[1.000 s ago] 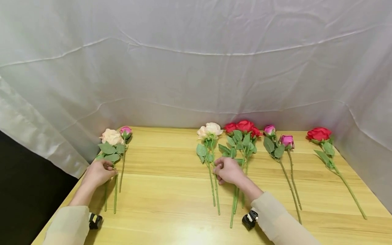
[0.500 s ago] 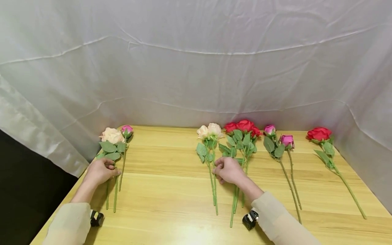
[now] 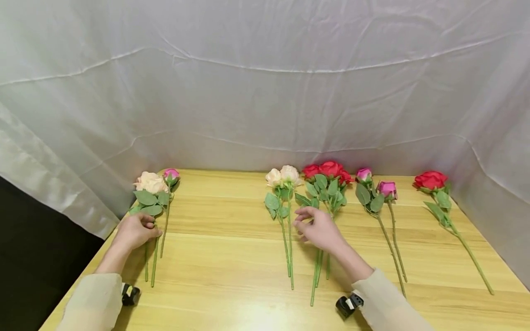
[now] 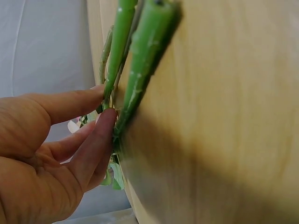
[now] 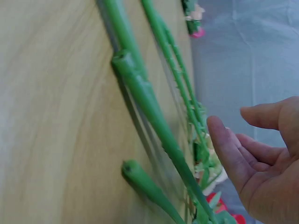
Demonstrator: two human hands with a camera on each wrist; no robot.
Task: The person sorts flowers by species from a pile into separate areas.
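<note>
Two hands: both over a wooden table (image 3: 215,280), left hand (image 3: 133,231) near its left edge, right hand (image 3: 319,228) right of the middle.
Left grip: thumb and fingertips pinch a green stem (image 4: 117,51) below a cream rose head (image 3: 151,182).
Left neighbour: a magenta rosebud (image 3: 171,174) lies just right of that cream head, its thin stem beside the hand.
Right fingers: relaxed and parted, thumb clear of the others, above the stems of the clustered red roses (image 3: 330,169).
Cream pair: two paler roses (image 3: 289,174) lie just left of the right hand, heads toward the curtain (image 3: 248,105).
Magenta pair: two buds (image 3: 387,189) lie right of the red cluster.
Lone red rose: one bloom (image 3: 430,180) near the table's right edge, stem slanting.
</note>
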